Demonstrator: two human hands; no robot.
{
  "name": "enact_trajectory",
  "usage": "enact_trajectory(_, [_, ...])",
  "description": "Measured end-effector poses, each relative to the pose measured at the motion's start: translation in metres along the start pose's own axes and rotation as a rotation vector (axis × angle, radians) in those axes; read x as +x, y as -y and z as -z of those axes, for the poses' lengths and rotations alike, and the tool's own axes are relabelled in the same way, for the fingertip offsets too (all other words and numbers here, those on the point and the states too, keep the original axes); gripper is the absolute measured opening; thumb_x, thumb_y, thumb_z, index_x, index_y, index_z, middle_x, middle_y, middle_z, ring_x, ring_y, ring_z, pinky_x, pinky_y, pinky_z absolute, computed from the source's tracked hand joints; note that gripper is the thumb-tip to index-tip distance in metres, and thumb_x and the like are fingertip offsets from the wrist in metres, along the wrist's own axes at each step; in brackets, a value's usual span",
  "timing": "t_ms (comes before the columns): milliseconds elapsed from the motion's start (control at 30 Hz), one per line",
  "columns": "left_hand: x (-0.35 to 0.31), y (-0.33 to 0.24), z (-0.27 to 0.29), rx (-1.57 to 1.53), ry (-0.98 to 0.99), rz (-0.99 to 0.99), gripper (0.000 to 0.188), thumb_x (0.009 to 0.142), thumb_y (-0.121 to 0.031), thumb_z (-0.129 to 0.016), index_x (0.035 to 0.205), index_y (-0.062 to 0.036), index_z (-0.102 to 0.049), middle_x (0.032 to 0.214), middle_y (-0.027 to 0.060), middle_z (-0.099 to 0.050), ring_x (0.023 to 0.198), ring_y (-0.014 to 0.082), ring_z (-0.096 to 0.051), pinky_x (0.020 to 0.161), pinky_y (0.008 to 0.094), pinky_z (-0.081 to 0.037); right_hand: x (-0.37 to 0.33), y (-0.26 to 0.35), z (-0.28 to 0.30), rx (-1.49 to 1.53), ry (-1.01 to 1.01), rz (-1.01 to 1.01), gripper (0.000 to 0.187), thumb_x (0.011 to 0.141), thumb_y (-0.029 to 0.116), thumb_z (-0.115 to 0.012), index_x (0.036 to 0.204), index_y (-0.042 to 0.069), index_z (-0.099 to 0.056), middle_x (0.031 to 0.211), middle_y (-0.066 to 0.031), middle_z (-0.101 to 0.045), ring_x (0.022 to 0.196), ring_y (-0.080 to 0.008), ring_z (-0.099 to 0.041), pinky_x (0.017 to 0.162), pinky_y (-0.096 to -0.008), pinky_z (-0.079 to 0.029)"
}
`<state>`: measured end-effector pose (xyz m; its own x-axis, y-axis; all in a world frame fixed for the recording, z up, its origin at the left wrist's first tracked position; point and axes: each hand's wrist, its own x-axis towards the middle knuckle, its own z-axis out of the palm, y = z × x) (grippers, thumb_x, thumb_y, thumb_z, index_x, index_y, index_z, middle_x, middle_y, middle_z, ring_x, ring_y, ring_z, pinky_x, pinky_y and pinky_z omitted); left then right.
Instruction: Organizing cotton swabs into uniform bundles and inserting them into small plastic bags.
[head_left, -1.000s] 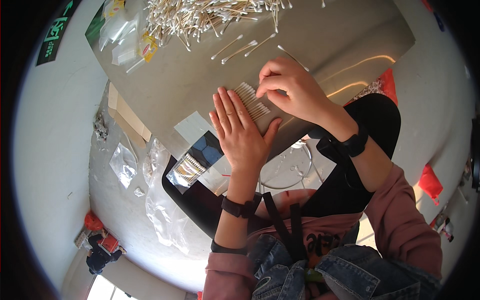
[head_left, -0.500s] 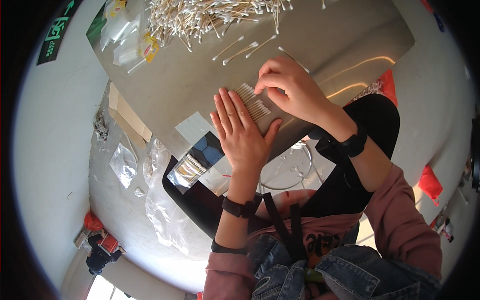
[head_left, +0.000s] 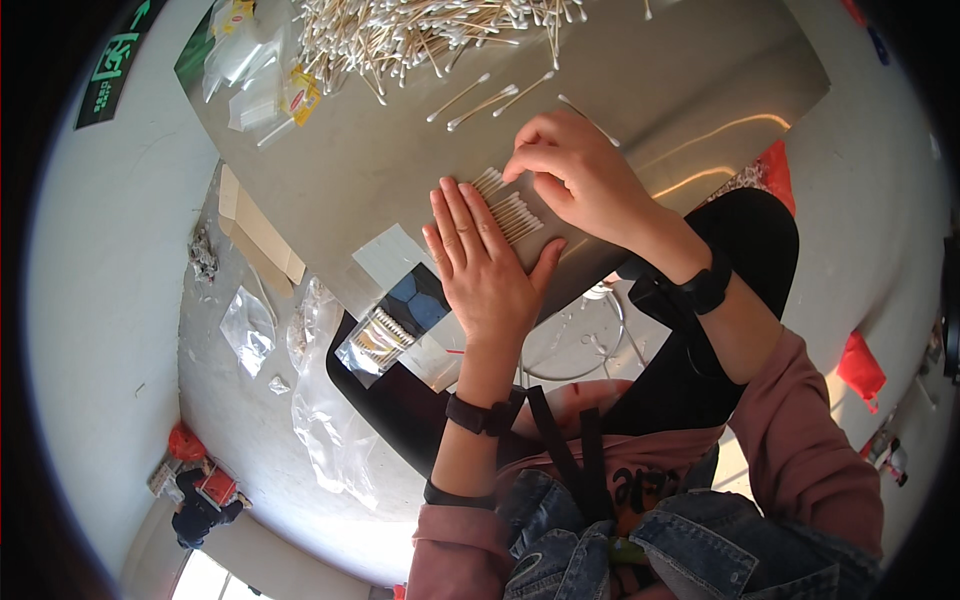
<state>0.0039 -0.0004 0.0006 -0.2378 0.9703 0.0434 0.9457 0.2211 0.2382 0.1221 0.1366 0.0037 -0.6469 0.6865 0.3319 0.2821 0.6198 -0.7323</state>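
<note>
A row of cotton swabs (head_left: 516, 217) lies side by side on the metal tabletop (head_left: 350, 170). Flat across the row rests my left hand (head_left: 484, 262), fingers stretched out and thumb apart, covering part of the sticks. My right hand (head_left: 580, 170) is curled, its fingertips touching the white tips at the far end of the row. Whether anything is pinched in those fingers is hidden. Several loose swabs (head_left: 482, 107) are scattered farther off, in front of a large heap of cotton swabs (head_left: 420, 35). Left of my left hand, a clear pack of swabs (head_left: 378, 340) sits at the table's near edge.
Clear bags with yellow labels (head_left: 262, 85) lie at the table's far left. A clear plastic sheet (head_left: 390, 255) is near the left edge. Plastic wrappings (head_left: 330, 430) and a cardboard piece (head_left: 255, 235) are on the floor. Another person (head_left: 200, 510) is at lower left.
My right fingertips have shifted slightly left along the swab tips, toward my left fingers. My left hand stays nearly in place.
</note>
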Motion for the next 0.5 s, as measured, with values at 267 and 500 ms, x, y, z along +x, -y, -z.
enact_trajectory(267, [0.0004, -0.0005, -0.0007, 0.002, -0.010, 0.001, 0.112, 0.086, -0.070, -0.063, 0.154, 0.0104, -0.026, 0.161, 0.0289, -0.029, 0.153, 0.0403, -0.022, 0.123, 0.0536, -0.021, -0.0026, -0.0029, 0.0024, -0.010, 0.071, 0.032, 0.026, 0.073, -0.011, -0.064, 0.089, 0.009, -0.070, 0.095, -0.0025, -0.060, 0.091, -0.0245, -0.058, 0.080, -0.0370, -0.048])
enact_trajectory(500, [0.0001, 0.0007, -0.0007, 0.000, -0.008, 0.003, 0.112, 0.086, -0.070, -0.063, 0.154, 0.0105, -0.026, 0.161, 0.0289, -0.029, 0.153, 0.0403, -0.022, 0.123, 0.0535, -0.020, 0.0018, -0.0008, -0.0022, 0.023, 0.023, 0.017, 0.025, 0.075, -0.010, -0.063, 0.090, 0.009, -0.070, 0.096, -0.0028, -0.061, 0.091, -0.0248, -0.058, 0.081, -0.0373, -0.047])
